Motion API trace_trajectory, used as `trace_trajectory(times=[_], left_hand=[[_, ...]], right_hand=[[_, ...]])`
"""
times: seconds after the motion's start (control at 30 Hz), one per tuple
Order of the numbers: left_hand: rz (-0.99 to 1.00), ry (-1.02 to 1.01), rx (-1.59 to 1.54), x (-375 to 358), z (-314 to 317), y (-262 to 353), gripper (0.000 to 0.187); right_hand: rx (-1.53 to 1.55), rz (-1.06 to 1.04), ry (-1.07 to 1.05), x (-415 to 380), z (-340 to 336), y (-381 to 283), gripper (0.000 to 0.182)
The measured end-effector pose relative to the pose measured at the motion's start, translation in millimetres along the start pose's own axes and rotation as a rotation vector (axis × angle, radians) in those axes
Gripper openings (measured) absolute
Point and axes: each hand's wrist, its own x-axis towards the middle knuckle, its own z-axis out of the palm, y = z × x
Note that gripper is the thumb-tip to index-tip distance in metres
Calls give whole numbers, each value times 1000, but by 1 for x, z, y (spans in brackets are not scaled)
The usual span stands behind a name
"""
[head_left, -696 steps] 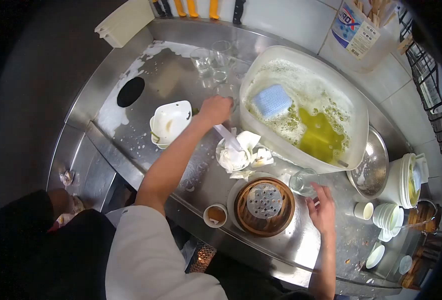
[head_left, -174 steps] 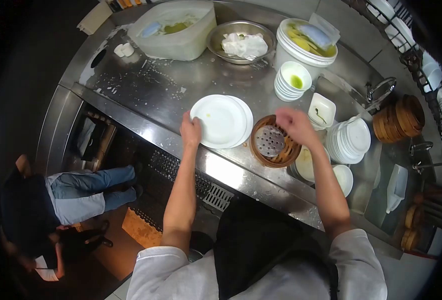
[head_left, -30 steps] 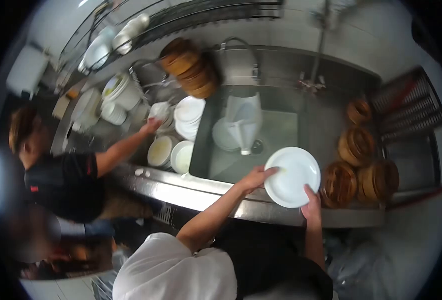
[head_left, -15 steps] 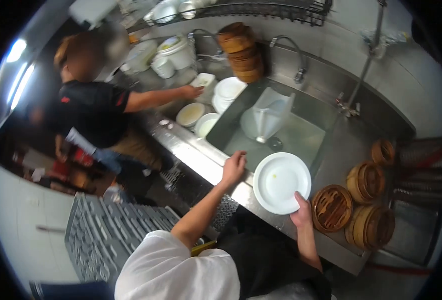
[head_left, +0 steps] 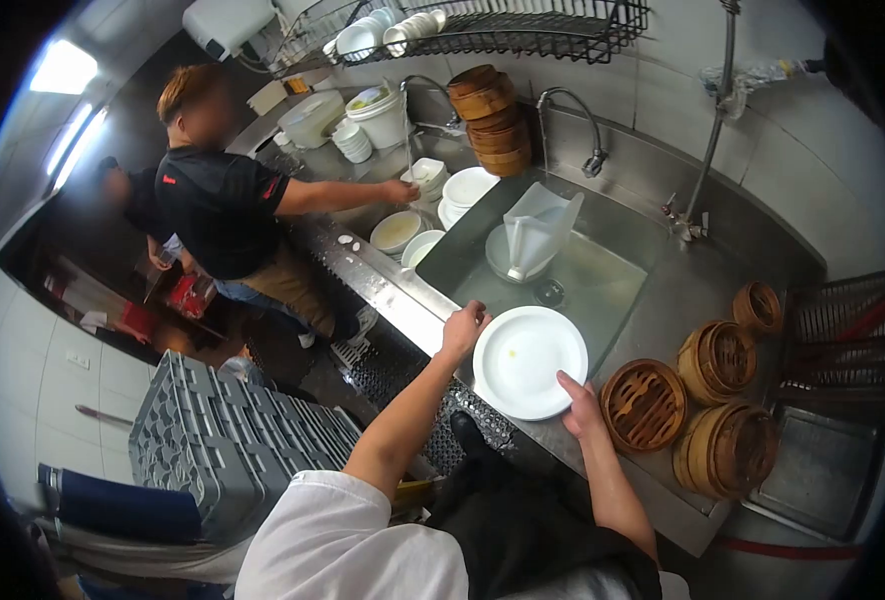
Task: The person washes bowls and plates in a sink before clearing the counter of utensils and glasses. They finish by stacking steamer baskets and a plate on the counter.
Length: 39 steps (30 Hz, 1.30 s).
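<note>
One round white plate (head_left: pixel 529 361), face up and nearly level. A small yellowish smear sits near its middle. It's over the sink's front edge.

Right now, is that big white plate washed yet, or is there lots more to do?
Not yet. The round white plate has a yellowish smear and sits in the right hand, at the steel sink edge; the left hand rests on the rim. Done: clean-looking dishes in the wire rack. Left: stacked white plates and bamboo steamer baskets.
</note>
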Motion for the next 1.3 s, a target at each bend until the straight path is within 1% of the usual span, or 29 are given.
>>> trace_trajectory(times=[0.03,0.17,0.2,0.3,0.33,0.43,0.47,0.57,0.6,0.7,0.77,0.83,0.9,0.97,1.0,1.03,1.07,1.1,1.17,1.2,1.23,1.27,1.3], left_hand=[[-1,-37,5,1,0,0,33],[153,-208,21,18,-3,-17,35],[186,-212,-23,23,-4,-24,34],[270,-145,135,30,-33,-26,32],[287,-108,104,32,-38,-34,31],[244,-93,91,32,-38,-33,30],[245,-144,122,32,-41,-30,30],[199,-127,92,35,-38,-35,31],[213,-121,93,36,-37,-37,32],[182,-126,64,37,-35,-40,32],[123,-112,-21,28,-42,-33,35],[299,48,-94,23,-29,-49,40],[353,140,-132,2,-25,-51,41],[377,161,-101,-28,-33,-40,36],[377,137,-73,-37,-33,-37,37],[390,101,-53,-43,-31,-36,37],[402,150,-26,-50,-31,-31,37],[422,174,-6,-48,-22,-36,45],[194,-138,131,-39,-37,-14,50],[285,-13,227,-38,-39,-18,37],[398,90,294,-40,-37,-19,25],[514,145,99,-42,-51,-3,24],[377,71,-207,-35,-49,-1,27]], right_hand=[[12,-2,-11,-1,0,0,54],[4,-28,11,-3,2,-3,54],[1,-32,8,-5,4,-4,54],[-1,-29,12,-4,5,0,54],[-5,-30,17,-3,6,-1,54],[23,-41,63,1,14,-1,52],[23,-45,60,2,23,-5,51],[34,-74,95,18,45,-4,51],[37,-88,97,28,41,4,54],[41,-96,161,49,45,19,54],[93,-46,118,60,42,21,54],[120,-20,33,72,46,18,55],[95,-21,-22,80,54,12,54],[106,23,-77,81,58,7,52],[105,21,-102,80,57,8,54],[87,14,-91,77,56,9,54],[68,2,-71,74,54,9,54],[47,-12,-46,71,50,11,55],[57,29,-113,69,51,11,55],[74,37,-132,65,56,10,54],[68,69,-35,65,50,12,52],[65,59,12,66,39,17,50],[42,53,10,77,20,27,48]])
